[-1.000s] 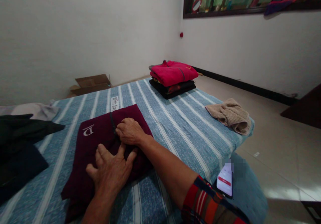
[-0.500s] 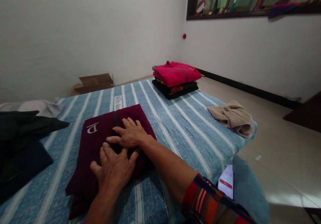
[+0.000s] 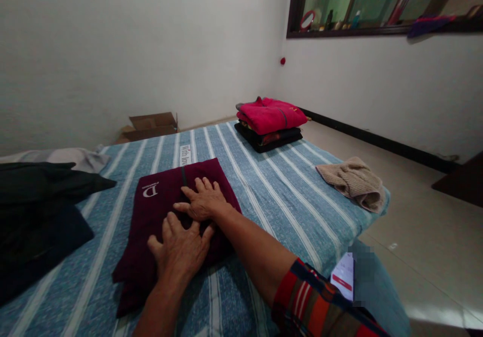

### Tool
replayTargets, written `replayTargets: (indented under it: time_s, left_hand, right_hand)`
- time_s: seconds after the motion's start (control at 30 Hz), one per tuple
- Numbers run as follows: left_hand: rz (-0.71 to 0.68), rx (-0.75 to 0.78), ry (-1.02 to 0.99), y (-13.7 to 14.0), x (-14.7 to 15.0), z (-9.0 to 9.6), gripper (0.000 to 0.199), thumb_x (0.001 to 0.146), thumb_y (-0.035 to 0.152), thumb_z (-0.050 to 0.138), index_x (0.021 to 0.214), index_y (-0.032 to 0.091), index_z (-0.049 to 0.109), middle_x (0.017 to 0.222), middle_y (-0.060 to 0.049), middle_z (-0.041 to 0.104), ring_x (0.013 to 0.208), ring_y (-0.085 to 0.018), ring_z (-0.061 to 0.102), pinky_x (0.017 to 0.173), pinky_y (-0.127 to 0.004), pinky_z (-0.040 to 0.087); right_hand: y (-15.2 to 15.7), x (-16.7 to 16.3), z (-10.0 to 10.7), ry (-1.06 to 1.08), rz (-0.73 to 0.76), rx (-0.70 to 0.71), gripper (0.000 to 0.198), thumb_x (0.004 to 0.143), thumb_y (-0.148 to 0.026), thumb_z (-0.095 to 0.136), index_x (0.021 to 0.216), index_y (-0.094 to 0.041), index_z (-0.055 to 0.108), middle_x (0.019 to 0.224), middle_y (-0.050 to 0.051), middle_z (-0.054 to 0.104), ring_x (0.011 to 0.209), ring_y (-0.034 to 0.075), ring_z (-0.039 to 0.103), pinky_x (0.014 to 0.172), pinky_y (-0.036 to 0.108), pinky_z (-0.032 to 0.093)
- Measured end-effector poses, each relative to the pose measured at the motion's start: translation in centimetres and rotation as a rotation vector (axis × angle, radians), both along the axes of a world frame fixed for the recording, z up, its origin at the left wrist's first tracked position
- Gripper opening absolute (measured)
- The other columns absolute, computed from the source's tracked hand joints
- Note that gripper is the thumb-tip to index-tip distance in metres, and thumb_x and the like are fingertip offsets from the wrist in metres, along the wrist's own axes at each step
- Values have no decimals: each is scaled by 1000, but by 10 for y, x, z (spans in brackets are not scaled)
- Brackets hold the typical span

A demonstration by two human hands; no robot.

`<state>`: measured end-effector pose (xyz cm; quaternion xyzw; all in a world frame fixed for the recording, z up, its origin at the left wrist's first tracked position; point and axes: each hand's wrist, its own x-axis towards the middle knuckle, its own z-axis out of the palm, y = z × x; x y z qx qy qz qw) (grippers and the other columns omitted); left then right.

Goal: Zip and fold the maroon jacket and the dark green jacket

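A folded maroon garment (image 3: 151, 226) with a white letter D near its far left corner lies on the blue and white striped bedsheet (image 3: 271, 201). My left hand (image 3: 181, 246) rests flat on its near part, fingers spread. Just beyond, my right hand (image 3: 204, 198) presses on the garment, also with fingers apart. The two hands sit close together, and neither grips the cloth. The garment's near right side is partly hidden under my forearms.
A stack of folded clothes, with a bright pink garment (image 3: 273, 115) on top, stands at the bed's far end. A beige towel (image 3: 352, 181) lies at the right edge. Dark clothes (image 3: 41, 216) lie at left. A phone (image 3: 344, 275) is at lower right; a cardboard box (image 3: 153, 125) is behind.
The view has shifted slightly, so the scene sits a little further right. Both hands stay spread on the maroon garment, which looks the same.
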<state>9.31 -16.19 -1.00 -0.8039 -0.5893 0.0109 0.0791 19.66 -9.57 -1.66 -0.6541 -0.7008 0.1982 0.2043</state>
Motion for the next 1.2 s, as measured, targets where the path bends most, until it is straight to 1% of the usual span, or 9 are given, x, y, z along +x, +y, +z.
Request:
replayTargets:
  time_s: [0.23, 0.4, 0.53, 0.63, 0.77, 1.0, 1.2]
  left_hand:
    - [-2, 18, 34, 1, 0, 2, 52, 85, 52, 35, 128, 26, 49, 139, -25, 33, 128, -37, 29, 93, -55, 23]
    - [-16, 48, 30, -3, -4, -3, 52, 86, 52, 36, 127, 24, 51, 139, -24, 35, 128, -37, 29, 94, -56, 21]
    - [-25, 74, 4, -5, -8, -11, 55, 85, 54, 36, 126, 22, 51, 139, -26, 34, 128, -37, 29, 96, -57, 18]
    - [-32, 82, -23, -4, -10, -15, 56, 85, 55, 33, 127, 21, 51, 140, -25, 34, 129, -37, 29, 97, -58, 17]
    - [-27, 68, -55, -5, -11, -17, 57, 85, 54, 34, 129, 21, 49, 140, -24, 33, 129, -38, 28, 98, -59, 16]
    - [-30, 103, -118, -9, -15, -21, 59, 86, 56, 30, 130, 20, 47, 139, -25, 34, 129, -37, 29, 99, -58, 16]
    - [-25, 80, -178, -10, -16, -23, 62, 84, 59, 31, 133, 23, 43, 140, -23, 34, 130, -37, 28, 100, -58, 15]
  right_hand:
    - [-5, -2, 5, -2, -16, -13, 80, 80, -73, 22, 142, -23, 22, 151, 11, 10, 137, 30, 2, 106, 53, 4]
    - [-6, -5, 5, -27, -8, -54, 86, 76, -76, 23, 143, -22, 18, 151, 13, 9, 137, 30, 1, 106, 52, 3]
    - [-7, -9, 3, -51, -1, -66, 83, 79, -73, 24, 144, -22, 18, 151, 14, 7, 137, 31, 1, 106, 51, 3]
    - [-7, -10, 0, -66, 6, -74, 79, 81, -70, 25, 144, -22, 16, 151, 13, 7, 137, 30, 0, 106, 51, 3]
    - [-7, -12, -3, -95, 8, -95, 74, 83, -67, 25, 144, -25, 15, 151, 11, 6, 137, 28, 0, 106, 50, 4]
    - [-8, -16, -7, -133, 7, -76, 77, 82, -69, 23, 144, -22, 17, 150, 15, 10, 136, 32, 4, 105, 51, 7]
    - [-12, -17, -10, -160, -1, -58, 74, 84, -67, 20, 144, -25, 17, 151, 12, 9, 137, 29, 3, 105, 48, 6]
